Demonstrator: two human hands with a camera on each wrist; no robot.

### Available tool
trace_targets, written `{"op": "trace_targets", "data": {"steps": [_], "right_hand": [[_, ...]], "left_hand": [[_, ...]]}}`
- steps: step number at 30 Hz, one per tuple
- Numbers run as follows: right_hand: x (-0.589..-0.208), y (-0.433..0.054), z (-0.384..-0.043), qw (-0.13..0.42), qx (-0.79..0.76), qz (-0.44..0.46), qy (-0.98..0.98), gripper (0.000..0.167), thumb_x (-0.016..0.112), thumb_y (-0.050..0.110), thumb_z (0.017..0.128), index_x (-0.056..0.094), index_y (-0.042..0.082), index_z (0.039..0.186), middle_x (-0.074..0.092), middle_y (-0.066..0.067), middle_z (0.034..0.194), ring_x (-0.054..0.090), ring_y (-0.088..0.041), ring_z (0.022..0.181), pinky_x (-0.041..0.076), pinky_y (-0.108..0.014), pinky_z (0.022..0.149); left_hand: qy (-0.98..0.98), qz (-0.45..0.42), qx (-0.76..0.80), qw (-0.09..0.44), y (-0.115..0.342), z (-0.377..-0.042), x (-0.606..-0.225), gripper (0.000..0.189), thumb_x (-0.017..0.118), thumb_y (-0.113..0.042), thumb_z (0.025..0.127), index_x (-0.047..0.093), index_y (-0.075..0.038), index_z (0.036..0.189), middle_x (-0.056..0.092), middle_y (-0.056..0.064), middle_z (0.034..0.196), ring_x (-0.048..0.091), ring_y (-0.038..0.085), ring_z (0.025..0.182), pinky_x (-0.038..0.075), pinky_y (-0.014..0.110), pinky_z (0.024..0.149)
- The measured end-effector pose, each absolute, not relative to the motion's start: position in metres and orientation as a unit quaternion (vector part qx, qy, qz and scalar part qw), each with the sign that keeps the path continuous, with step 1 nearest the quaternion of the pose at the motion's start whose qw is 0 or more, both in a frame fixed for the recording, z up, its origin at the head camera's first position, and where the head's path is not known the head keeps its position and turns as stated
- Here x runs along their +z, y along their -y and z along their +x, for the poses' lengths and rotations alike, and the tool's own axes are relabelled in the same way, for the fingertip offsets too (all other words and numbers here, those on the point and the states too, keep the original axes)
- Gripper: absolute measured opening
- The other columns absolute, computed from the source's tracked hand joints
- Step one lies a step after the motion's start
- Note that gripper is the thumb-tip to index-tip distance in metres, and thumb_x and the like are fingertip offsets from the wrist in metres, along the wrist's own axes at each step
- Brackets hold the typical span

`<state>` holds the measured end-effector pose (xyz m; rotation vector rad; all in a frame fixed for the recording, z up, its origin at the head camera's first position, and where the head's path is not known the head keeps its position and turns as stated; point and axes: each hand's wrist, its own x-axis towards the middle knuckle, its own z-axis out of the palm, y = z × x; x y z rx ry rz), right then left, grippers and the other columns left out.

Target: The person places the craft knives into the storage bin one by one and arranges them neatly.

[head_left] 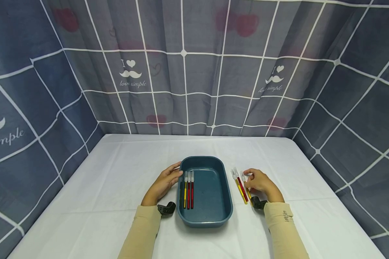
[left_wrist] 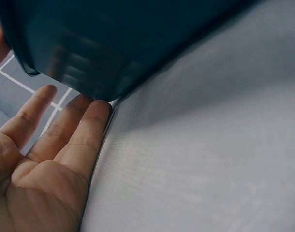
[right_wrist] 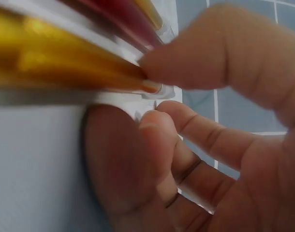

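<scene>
A dark teal rectangular tray (head_left: 214, 194) stands on the white-covered table. Inside it, along the left wall, lie one gold pen (head_left: 185, 194) and two red pens (head_left: 190, 194), all with clear caps pointing away. My left hand (head_left: 165, 183) rests against the tray's left side; in the left wrist view its fairly straight fingers (left_wrist: 87, 140) touch the outer wall. Right of the tray, my right hand (head_left: 259, 181) pinches a gold pen (right_wrist: 75, 58) near its capped end between thumb and finger. Just left of it lie another gold pen (head_left: 240, 190) and a red pen (head_left: 242, 189).
The white tablecloth (head_left: 116, 180) shows light creases. Grey-blue checked curtains (head_left: 197, 75) hang behind the table and at both sides. A dark wrist camera (head_left: 166, 208) sits on the left wrist and another camera (head_left: 258, 203) on the right, close to the pens.
</scene>
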<state>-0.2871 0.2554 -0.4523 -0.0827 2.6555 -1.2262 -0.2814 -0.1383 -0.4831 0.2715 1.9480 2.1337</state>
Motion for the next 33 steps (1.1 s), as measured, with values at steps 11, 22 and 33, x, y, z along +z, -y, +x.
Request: {"op": "trace_targets", "data": {"steps": [11,22,33], "right_hand": [[-0.453,-0.259,-0.285,0.11,-0.429,-0.046,-0.895,0.063,0.073,-0.005,0.079,0.057,-0.012,0.139,0.055,-0.005,0.082,0.052,-0.015,0.06,0.048,-0.026,0.056],[-0.44,-0.268,-0.284,0.125,-0.541,-0.052,-0.83,0.071,0.067,-0.009,0.091,0.038,-0.012,0.155,0.06,-0.008,0.096,0.061,-0.015,0.076,0.06,-0.028,0.064],[-0.434,-0.267,-0.286,0.096,-0.585,-0.075,-0.802,0.071,0.065,-0.008,0.096,0.036,-0.006,0.161,0.065,-0.011,0.105,0.065,-0.015,0.085,0.062,-0.029,0.07]], "left_hand": [[-0.668,0.1,0.728,0.119,0.138,-0.285,-0.486,0.065,0.057,-0.012,0.112,0.028,0.002,0.169,0.037,0.029,0.167,0.042,0.037,0.152,0.04,0.038,0.123],[-0.667,0.102,0.729,0.118,0.139,-0.285,-0.488,0.065,0.056,-0.012,0.112,0.028,0.001,0.169,0.036,0.03,0.168,0.038,0.04,0.155,0.035,0.045,0.127],[-0.667,0.105,0.728,0.118,0.139,-0.286,-0.488,0.065,0.057,-0.013,0.111,0.029,0.002,0.169,0.037,0.03,0.167,0.04,0.04,0.153,0.039,0.041,0.124]]}}
